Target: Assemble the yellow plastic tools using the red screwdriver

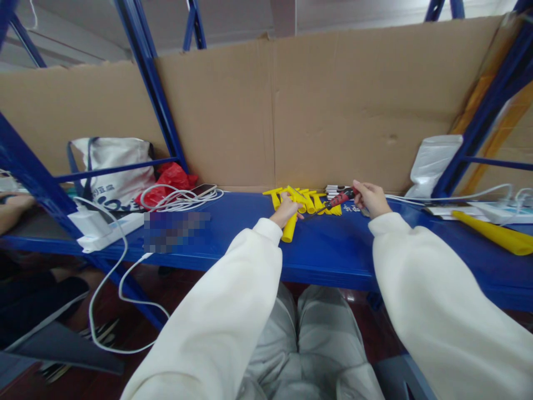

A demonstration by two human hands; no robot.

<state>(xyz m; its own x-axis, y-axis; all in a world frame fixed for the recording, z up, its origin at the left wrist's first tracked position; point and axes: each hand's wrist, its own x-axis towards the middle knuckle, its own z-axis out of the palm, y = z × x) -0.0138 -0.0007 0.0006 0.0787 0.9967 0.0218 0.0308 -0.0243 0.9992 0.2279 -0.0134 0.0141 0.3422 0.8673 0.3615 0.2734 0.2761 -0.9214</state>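
Note:
My left hand [284, 212] is closed around a yellow plastic piece with a tube-like handle [288, 230], which points down toward the table's front edge. In my right hand [371, 198] is a red and black screwdriver [342, 197], gripped at its rear end. Its shaft slants down and left toward the yellow piece; whether the tip touches it I cannot tell. Just behind my left hand lie several similar yellow pieces [310, 204]. Small white bits [353, 209] are scattered under my right hand, near some white stick-like items [333, 190] at the back.
The blue table [245, 233] backs onto a cardboard panel [333, 105]. At left are a white bag [114, 166], a red plastic bag [166, 183], coiled white cable [175, 199] and a power strip [110, 230]. A yellow cone [495, 230] lies right. Another person's hand [19, 205] shows far left.

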